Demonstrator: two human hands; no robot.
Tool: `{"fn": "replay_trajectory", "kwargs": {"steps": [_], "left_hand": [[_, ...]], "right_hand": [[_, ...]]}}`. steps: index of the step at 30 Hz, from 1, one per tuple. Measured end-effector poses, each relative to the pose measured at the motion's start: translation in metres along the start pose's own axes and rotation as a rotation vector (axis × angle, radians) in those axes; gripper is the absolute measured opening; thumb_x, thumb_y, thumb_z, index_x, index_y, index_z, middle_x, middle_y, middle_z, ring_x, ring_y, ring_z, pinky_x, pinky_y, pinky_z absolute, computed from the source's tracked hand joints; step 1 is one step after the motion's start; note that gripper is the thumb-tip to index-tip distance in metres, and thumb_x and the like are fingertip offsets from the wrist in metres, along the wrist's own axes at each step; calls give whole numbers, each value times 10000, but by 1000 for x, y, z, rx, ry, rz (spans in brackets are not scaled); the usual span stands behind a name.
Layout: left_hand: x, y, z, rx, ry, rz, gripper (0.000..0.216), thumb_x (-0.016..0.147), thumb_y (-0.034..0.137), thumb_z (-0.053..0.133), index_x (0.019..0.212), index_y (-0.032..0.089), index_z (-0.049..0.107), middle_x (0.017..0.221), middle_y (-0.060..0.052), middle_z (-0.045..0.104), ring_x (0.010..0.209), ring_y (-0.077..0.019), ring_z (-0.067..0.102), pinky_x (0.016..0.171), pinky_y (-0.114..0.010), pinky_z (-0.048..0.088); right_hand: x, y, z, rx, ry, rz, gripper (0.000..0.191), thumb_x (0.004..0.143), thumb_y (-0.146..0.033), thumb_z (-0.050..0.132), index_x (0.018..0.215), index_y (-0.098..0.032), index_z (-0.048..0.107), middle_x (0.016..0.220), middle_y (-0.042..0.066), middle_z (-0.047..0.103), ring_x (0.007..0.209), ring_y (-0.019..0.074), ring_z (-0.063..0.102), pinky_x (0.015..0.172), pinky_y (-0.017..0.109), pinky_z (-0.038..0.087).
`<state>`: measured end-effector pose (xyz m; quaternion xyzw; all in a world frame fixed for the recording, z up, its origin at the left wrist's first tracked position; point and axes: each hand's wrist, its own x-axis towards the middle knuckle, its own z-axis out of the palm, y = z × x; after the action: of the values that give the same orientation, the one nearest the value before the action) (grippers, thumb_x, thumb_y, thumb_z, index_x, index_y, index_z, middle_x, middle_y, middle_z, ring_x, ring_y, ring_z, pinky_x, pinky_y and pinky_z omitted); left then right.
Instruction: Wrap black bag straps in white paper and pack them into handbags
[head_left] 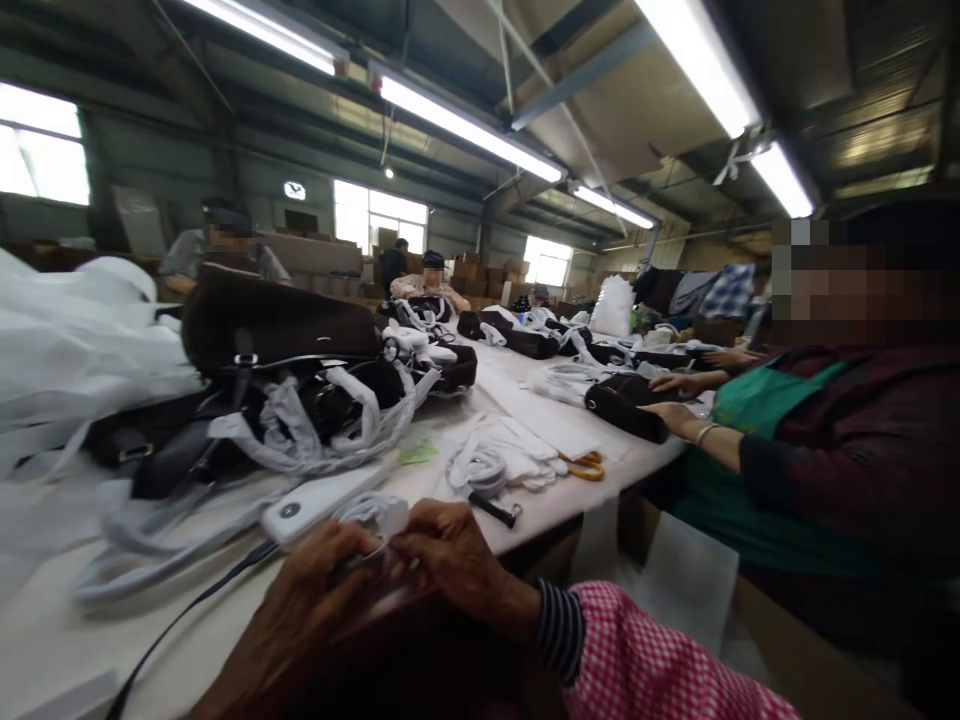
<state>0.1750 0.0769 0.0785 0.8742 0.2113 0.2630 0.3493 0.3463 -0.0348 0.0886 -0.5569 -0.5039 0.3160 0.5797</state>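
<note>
My left hand [300,610] and my right hand [450,560] meet at the near table edge, fingers pinched together around a small piece of white wrapping [382,520] and a thin dark part. What lies under them is dark and blurred. A black strap [187,610] runs from the hands to the lower left. A white flat device [315,500] lies just beyond my fingers.
A pile of dark bags wrapped in white paper strips [300,390] fills the left of the long table [525,400]. White gloves [510,455] and yellow-handled scissors [585,465] lie ahead. A person in a green apron [787,450] sits at my right, hands on a black bag [622,405]. Other people work farther back.
</note>
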Motion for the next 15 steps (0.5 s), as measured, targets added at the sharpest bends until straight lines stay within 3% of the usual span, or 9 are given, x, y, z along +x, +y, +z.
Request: {"fn": "replay_trajectory", "kwargs": {"steps": [4,8,12,15], "left_hand": [[-2,15,-1,-1,-8,-43,329,953,525,567,850,222,646,909,-36,652,912,-268,607,851,-403,469],[-2,18,0,-15,37,-75,300,950,501,585,897,211,633,918,-39,653,905,-260,603,812,-378,464],[-3,14,0,-67,56,-38,194,923,407,618,964,218,636,963,-32,677,922,-253,613,792,-356,459],[-2,13,-2,-81,60,-35,157,896,362,624,944,213,631,948,-31,677,919,-254,613,800,-362,455]], "right_hand": [[1,0,9,196,65,116,257,780,-373,807,761,-140,700,657,15,717,430,79,497,442,196,382],[-3,-7,11,282,100,120,316,723,-411,871,814,-143,730,696,20,724,511,101,572,494,201,436],[-8,-14,13,273,80,92,299,770,-429,850,809,-154,739,680,3,690,619,120,609,629,224,494],[-7,-15,14,204,61,98,349,818,-482,798,752,-152,703,632,-4,659,595,115,593,631,227,491]]}}
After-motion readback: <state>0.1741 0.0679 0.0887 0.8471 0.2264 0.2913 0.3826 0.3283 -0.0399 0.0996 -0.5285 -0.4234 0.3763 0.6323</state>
